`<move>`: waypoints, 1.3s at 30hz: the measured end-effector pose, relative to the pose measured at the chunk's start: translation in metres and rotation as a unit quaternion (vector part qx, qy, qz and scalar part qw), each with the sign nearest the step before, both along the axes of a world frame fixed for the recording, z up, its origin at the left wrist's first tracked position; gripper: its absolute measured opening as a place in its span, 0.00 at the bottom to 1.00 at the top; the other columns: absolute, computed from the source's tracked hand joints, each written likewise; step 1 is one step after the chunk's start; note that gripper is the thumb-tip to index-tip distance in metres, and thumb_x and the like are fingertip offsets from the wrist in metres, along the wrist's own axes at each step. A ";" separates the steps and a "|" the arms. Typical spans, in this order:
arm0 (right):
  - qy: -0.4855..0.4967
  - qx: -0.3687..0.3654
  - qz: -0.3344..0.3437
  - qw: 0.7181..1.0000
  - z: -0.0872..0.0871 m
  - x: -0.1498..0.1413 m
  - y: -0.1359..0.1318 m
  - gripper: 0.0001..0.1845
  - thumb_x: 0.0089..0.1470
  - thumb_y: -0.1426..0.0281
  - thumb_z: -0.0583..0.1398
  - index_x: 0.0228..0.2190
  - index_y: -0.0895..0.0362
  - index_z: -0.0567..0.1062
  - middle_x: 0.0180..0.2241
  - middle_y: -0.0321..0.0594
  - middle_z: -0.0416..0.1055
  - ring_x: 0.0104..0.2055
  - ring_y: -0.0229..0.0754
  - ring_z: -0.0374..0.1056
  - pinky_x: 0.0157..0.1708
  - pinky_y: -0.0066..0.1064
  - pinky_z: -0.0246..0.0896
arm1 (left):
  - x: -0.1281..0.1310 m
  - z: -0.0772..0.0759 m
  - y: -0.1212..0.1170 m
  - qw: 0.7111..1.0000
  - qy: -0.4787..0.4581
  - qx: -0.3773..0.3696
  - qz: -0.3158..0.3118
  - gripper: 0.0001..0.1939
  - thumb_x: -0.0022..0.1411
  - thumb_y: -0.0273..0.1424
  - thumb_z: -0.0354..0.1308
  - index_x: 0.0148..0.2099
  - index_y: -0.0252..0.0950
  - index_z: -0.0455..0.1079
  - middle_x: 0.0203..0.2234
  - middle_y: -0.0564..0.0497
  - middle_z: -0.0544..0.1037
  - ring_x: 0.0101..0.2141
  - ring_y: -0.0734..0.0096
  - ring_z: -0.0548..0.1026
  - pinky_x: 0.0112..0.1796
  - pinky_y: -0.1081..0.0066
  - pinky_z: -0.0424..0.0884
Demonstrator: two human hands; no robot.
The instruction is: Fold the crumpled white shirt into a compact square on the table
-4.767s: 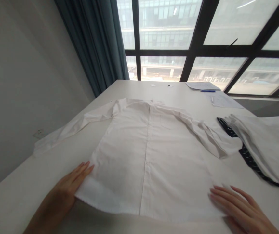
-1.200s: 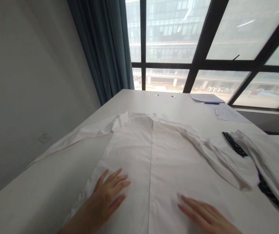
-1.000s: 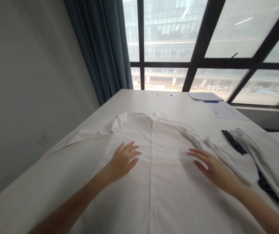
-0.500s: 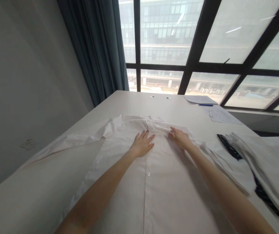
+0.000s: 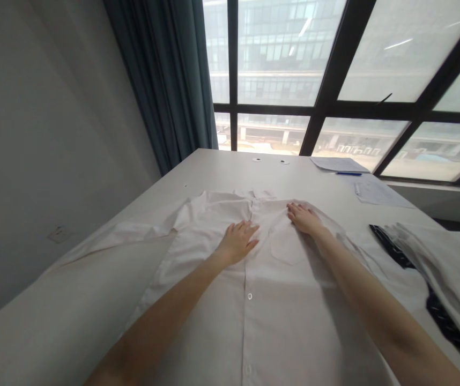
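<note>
White shirt (image 5: 286,321) spreads over the bench (image 5: 230,170), lower centre of the frame. The left hand (image 5: 238,242) and right hand (image 5: 303,217) lie flat on it mid-frame, left fingers spread, right fingers closer together, gripping nothing.

The left hand (image 5: 236,242) and right hand (image 5: 304,218) are bare, with slim fingers; the left forearm (image 5: 169,305) and right forearm (image 5: 375,295) are bare too, narrowing toward the wrists (image 5: 217,260).

Daylight through the black-framed window (image 5: 321,111) beyond the white table (image 5: 230,171), blue curtain (image 5: 169,80) beside the shadowed grey wall (image 5: 45,134).
</note>
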State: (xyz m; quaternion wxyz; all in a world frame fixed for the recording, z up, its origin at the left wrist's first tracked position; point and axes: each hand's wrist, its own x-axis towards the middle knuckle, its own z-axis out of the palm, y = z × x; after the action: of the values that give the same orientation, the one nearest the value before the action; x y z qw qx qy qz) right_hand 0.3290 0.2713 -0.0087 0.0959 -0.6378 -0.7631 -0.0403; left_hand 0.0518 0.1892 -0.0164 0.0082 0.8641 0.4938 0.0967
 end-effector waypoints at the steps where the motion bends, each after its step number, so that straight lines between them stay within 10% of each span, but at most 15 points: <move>1: -0.004 0.008 0.007 1.000 0.001 -0.004 -0.003 0.19 0.61 0.63 0.59 0.52 0.57 0.69 0.52 0.45 0.68 0.48 0.46 0.68 0.46 0.45 0.68 | -0.002 0.001 0.008 1.000 -0.002 0.004 0.009 0.24 0.71 0.40 0.44 0.66 0.43 0.56 0.64 0.45 0.61 0.63 0.60 0.58 0.61 0.54 0.53; 10: 0.003 -0.028 0.052 0.998 -0.017 -0.060 -0.028 0.25 0.67 0.62 0.45 0.61 0.54 0.62 0.65 0.45 0.56 0.66 0.50 0.50 0.62 0.46 0.48 | -0.019 -0.003 0.087 0.994 0.009 -0.045 0.100 0.30 0.70 0.46 0.42 0.70 0.43 0.49 0.68 0.44 0.49 0.67 0.50 0.47 0.61 0.44 0.47; 17: 0.010 -0.077 0.001 0.997 -0.018 -0.032 -0.016 0.30 0.66 0.55 0.43 0.65 0.49 0.55 0.68 0.37 0.46 0.69 0.50 0.44 0.63 0.48 0.42 | -0.034 -0.004 0.103 0.989 0.025 -0.090 0.117 0.32 0.69 0.51 0.38 0.71 0.46 0.45 0.69 0.49 0.44 0.68 0.53 0.43 0.61 0.44 0.44; 31: 0.010 -0.091 -0.079 0.993 -0.013 -0.003 -0.017 0.30 0.65 0.57 0.42 0.65 0.51 0.54 0.68 0.40 0.47 0.68 0.52 0.44 0.62 0.52 0.42 | -0.041 -0.006 0.100 0.987 0.039 -0.085 0.133 0.34 0.69 0.51 0.36 0.71 0.42 0.44 0.70 0.46 0.42 0.68 0.55 0.41 0.62 0.47 0.43; 39: 0.052 -0.072 -0.087 0.992 0.007 0.002 -0.006 0.19 0.61 0.60 0.57 0.50 0.55 0.72 0.54 0.47 0.68 0.53 0.51 0.66 0.52 0.51 0.61 | -0.037 -0.005 0.086 0.990 0.032 -0.077 0.111 0.32 0.70 0.49 0.37 0.71 0.42 0.46 0.69 0.46 0.45 0.68 0.56 0.42 0.62 0.48 0.43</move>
State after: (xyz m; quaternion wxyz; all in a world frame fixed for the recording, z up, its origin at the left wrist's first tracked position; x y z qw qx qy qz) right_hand 0.3305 0.2654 -0.0019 0.0850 -0.7081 -0.6999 0.0400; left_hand 0.0152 0.2750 -0.0213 0.0478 0.8034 0.5927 0.0309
